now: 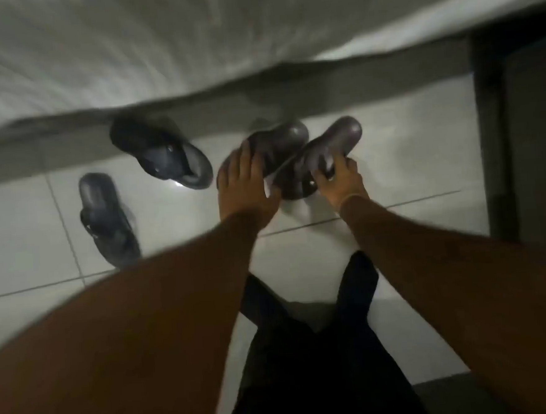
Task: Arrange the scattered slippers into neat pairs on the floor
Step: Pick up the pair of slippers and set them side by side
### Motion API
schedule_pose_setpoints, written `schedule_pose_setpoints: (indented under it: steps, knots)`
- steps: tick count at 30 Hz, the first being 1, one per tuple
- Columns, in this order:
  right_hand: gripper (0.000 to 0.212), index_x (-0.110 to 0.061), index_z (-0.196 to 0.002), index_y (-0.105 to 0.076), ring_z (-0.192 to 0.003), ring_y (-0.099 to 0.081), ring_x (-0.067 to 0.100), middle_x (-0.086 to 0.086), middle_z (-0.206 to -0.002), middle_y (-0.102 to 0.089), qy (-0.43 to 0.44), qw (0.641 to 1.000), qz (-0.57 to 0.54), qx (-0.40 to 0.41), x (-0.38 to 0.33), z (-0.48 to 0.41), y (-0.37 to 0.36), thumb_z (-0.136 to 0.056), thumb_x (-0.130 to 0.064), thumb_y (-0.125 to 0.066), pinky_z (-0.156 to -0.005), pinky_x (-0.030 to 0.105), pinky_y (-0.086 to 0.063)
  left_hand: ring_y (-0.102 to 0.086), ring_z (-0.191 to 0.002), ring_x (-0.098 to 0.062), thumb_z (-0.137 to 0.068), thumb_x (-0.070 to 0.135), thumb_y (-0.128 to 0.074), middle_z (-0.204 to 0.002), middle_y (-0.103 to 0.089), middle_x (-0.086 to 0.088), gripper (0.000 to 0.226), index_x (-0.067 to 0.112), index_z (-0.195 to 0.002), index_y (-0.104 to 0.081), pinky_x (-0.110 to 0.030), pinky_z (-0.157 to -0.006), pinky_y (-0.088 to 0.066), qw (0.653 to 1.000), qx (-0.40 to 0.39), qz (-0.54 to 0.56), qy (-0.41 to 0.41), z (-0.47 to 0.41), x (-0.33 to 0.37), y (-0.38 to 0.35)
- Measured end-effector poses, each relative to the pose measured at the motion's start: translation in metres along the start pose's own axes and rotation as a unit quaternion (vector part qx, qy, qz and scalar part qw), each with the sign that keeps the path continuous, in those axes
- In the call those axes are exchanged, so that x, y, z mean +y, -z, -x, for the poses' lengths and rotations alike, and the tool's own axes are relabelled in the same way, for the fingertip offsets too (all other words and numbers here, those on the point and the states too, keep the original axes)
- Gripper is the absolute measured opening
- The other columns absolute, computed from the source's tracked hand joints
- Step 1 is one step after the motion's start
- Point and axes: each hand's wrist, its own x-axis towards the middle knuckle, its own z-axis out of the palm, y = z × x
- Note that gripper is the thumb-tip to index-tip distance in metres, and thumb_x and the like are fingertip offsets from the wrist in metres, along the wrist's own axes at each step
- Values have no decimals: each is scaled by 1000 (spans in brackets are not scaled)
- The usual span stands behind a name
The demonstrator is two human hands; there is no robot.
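Observation:
Two dark brown clog-type slippers lie side by side on the white tiled floor, toes pointing up and to the right. My left hand [243,189] rests over the heel of the left brown slipper [281,141]. My right hand [339,179] grips the heel of the right brown slipper [332,144], which overlaps the other. Two black flip-flops lie apart at the left: one black flip-flop [164,154] sits near the wall, the other black flip-flop [107,218] lies closer to me and further left. The picture is blurred by motion.
A white wall [157,46] with a grey skirting [34,142] runs across the top. A dark door frame [492,126] stands at the right. My dark trouser legs [314,349] fill the lower middle over the tiled floor [407,165].

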Motion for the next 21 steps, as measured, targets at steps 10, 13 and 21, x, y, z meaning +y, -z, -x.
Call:
schedule_pose_setpoints:
  steps: [10, 13, 21]
  knots:
    - [58, -19, -142, -61, -151, -42, 40, 9, -173, -32, 108, 978, 174, -49, 51, -55, -24, -101, -60, -60, -119, 51, -45, -31, -152, -48, -93, 5, -60, -173, -19, -19, 89, 29, -168, -19, -60, -116, -42, 990, -118, -34, 68, -61, -32, -56]
    - [55, -11, -136, -64, -154, -40, 37, 7, -171, -35, 106, 977, 179, -37, 65, -58, -16, -97, -49, -72, -121, 54, -46, -48, -141, -46, -104, 25, -57, -164, -38, -18, 69, 39, -164, -26, -55, -109, -48, 986, -137, 31, 89, -58, -18, -62]
    - [57, -16, -145, -57, -146, -51, 35, 2, -171, -38, 166, 965, 199, -50, 86, -79, 0, -93, -22, -78, -119, 52, -50, -65, -120, -42, -101, 44, -62, -136, -67, -18, 65, 33, -160, -37, -52, -103, -54, 978, -209, -8, -9, -51, 31, -81]
